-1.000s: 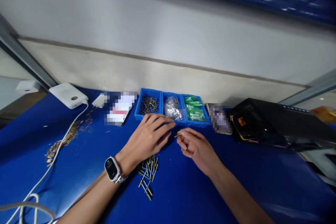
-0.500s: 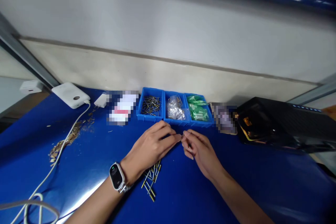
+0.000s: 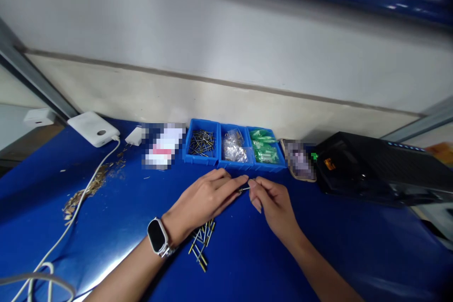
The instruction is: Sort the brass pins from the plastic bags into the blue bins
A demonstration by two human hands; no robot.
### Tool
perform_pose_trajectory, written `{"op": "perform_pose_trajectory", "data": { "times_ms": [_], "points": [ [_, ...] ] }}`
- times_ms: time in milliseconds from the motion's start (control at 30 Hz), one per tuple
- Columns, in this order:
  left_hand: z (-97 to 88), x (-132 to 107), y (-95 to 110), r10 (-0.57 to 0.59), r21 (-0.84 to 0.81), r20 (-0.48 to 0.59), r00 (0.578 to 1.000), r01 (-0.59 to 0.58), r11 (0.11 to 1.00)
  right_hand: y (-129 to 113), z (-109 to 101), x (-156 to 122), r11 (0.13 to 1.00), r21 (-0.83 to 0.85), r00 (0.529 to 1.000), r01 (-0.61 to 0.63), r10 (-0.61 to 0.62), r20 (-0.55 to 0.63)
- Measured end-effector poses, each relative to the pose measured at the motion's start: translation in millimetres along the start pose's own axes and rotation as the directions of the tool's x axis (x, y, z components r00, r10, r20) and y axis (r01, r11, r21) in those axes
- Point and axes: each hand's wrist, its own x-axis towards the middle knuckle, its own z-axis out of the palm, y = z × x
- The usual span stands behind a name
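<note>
Left hand (image 3: 202, 198): grip is pinching a pin (image 3: 244, 189), mid-frame;
Right hand (image 3: 272, 202): grip is pinching its other end;
Pile (image 3: 201, 241): lying on table (image 3: 318, 245), lower centre

Pixelated patch (image 3: 162, 147) left of blue bins (image 3: 233, 166), 2nd patch (image 3: 300, 160) right (both unreadable); pin (image 3: 244, 189) too tiny for detail.

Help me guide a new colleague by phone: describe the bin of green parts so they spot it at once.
On the blue table, against the white back wall, stands a row of three small blue plastic bins. Take the bin at the right end, nearest the black machine. It alone holds bright green pieces; its neighbours hold clear bags and thin metal pins.
</note>
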Motion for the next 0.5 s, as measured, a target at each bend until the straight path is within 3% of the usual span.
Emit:
{"op": "perform_pose_trajectory", "data": {
  "times_ms": [133, 233, 400, 500],
  "points": [
    [-3.5, 2.2, 2.9, 0.095, -0.057, -0.063, 0.993, -0.098, 0.994, 5.7, 0.2, 5.2, 0.9, 0.342, 0.963, -0.268, 0.249, 0.1],
    [-4.9, 3.7, 4.6, 0.149, -0.057, -0.07, 0.986, -0.153, 0.987, 6.7, 3.7, 4.9, 0.852, 0.376, 0.931, -0.366, 0.325, 0.17],
    [-11.1, 6.1, 4.6, 0.211, 0.094, -0.108, 0.971, -0.202, 0.975, 8.4, 5.6, 5.5, 0.873, 0.348, 0.94, -0.341, 0.309, 0.145],
    [-17.0, 10.0, -5.1, 0.178, 0.196, -0.266, 0.948, -0.128, 0.972, 5.4, 5.0, 3.2, 0.965, 0.159, 0.975, -0.208, 0.191, 0.116]
  ]
}}
